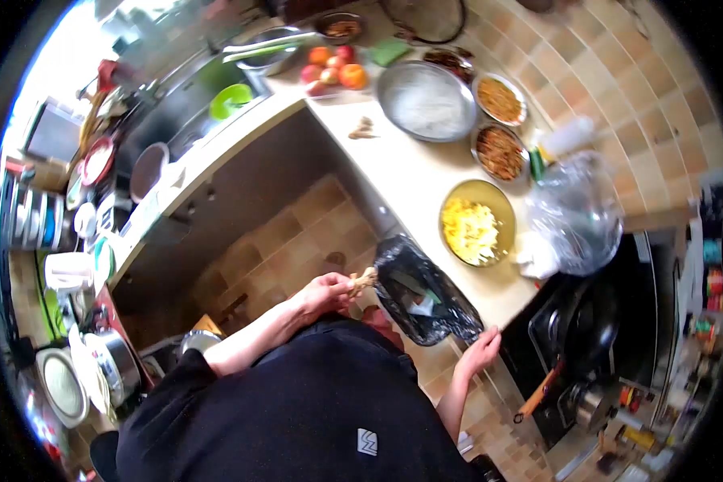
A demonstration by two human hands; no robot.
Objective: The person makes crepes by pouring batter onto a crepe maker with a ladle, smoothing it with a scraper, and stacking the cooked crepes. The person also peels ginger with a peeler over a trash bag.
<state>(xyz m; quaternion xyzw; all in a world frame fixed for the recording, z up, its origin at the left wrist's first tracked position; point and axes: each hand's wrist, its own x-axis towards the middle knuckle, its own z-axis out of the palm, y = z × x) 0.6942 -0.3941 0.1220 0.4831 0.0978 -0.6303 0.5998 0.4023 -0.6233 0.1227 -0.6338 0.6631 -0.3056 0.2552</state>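
Note:
My left hand point(327, 294) is closed on a knobbly, light-brown piece of ginger point(364, 281), held at the near left rim of a black plastic bag point(399, 259). The bag gapes open below the counter edge, with some pale scraps point(422, 305) inside. On the bag's right side, my right hand point(480, 352) pinches its rim between the fingers. Another small piece that looks like ginger point(362, 128) lies on the counter point(406, 173). Just beyond the bag stands a bowl point(502, 210) of yellow shreds point(469, 230).
A large metal bowl point(426, 100), dishes of brown shredded food point(500, 153) and orange shredded food point(499, 100), and fruit point(352, 76) stand along the counter. A clear plastic bag point(578, 213) is by the wall. At right, a wok point(590, 317) sits on the stove. The sink point(169, 112) is upper left.

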